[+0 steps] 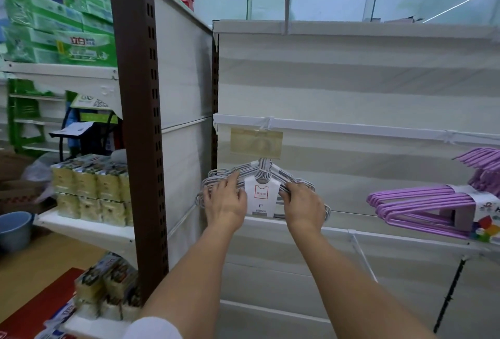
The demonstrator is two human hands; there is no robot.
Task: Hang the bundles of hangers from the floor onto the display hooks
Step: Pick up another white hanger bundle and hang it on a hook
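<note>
A bundle of grey wire hangers point(261, 173) with a white paper band hangs by its hooks just below a yellowish price tag point(256, 140) on the white display rail point(351, 127). My left hand point(226, 200) grips the bundle's left shoulder. My right hand point(304, 206) grips its right shoulder. The display hook itself is hidden behind the tag and the hanger hooks. Bundles of purple hangers point(422, 211) hang at the right.
A brown slotted upright point(139, 122) stands left of the white back panel. Shelves at the left carry green packs point(59, 27) and yellow sponge packs point(89, 189). A grey bucket point(13, 230) sits on the floor. A black bracket point(449, 292) hangs at lower right.
</note>
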